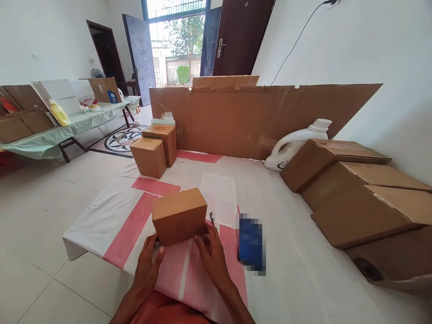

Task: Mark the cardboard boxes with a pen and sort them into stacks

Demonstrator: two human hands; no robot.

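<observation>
A small closed cardboard box [178, 220] is at the near part of the cloth-covered table, turned slightly at an angle. My left hand [148, 258] grips its lower left edge, with the fingertips partly hidden behind the box and the thumb in front. At the lower right corner, my right hand [212, 252] holds the box with the fingers along its side and the thumb near the front face. Whether the box rests on the cloth or is slightly raised I cannot tell. A dark marker pen [212, 218] lies just right of the box, beside a white paper sheet [219, 193].
Two cardboard boxes [148, 157] stand at the far left of the table [89, 234]. Larger cartons [381, 211] and a white jug [303, 139] line the right. A cardboard panel [229, 121] closes the back. A pixelated blue object [251, 245] lies right of my right hand.
</observation>
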